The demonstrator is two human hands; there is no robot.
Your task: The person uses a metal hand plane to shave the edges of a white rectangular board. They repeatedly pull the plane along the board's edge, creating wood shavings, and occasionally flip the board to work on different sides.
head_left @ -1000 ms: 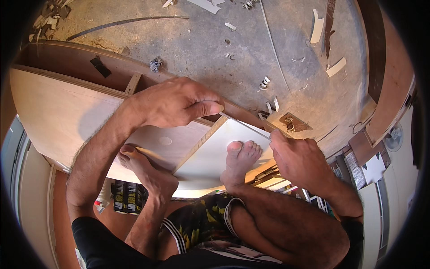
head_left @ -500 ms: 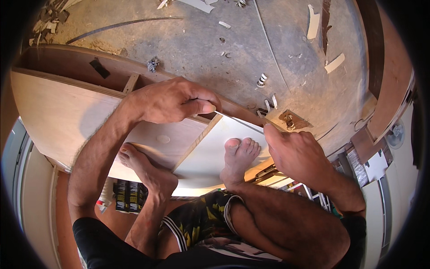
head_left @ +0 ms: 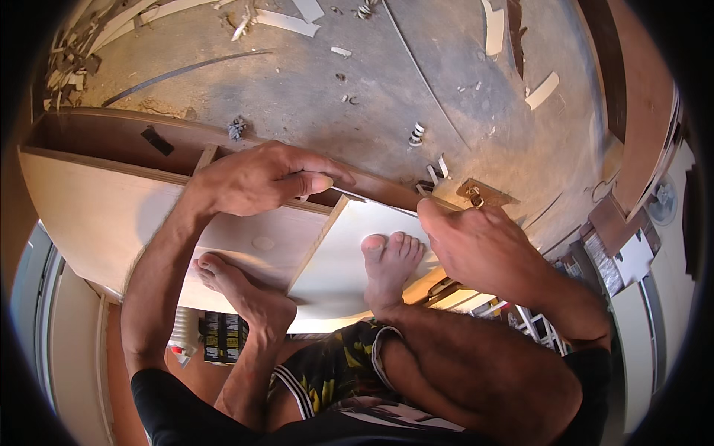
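Observation:
My left hand (head_left: pixel 256 178) pinches one end of a thin, pale strip (head_left: pixel 379 202) between thumb and fingers. The other end is in my right hand (head_left: pixel 476 241), whose fingers are curled, its fingertips partly hidden. The strip runs along the far edge of a white panel (head_left: pixel 327 256) set into a long wooden cabinet (head_left: pixel 97 175); whether it touches the edge I cannot tell. Left of the white panel is a bare wooden face (head_left: pixel 245 230). My left foot (head_left: pixel 245 286) rests by this face, and my right foot (head_left: pixel 390 267) stands on the white panel.
Beyond the cabinet, a dusty grey floor (head_left: pixel 297 97) carries scattered offcuts (head_left: pixel 290 22), curled strips (head_left: pixel 416 134) and a long thin rod (head_left: pixel 424 74). A curved wooden piece (head_left: pixel 647 111) stands at the right. Below left are a black box (head_left: pixel 223 338) and a white ribbed object (head_left: pixel 186 331).
The whole view has shifted slightly, so the cabinet and floor debris appear a little farther left. Both hands keep hold of the strip, with little movement along the edge.

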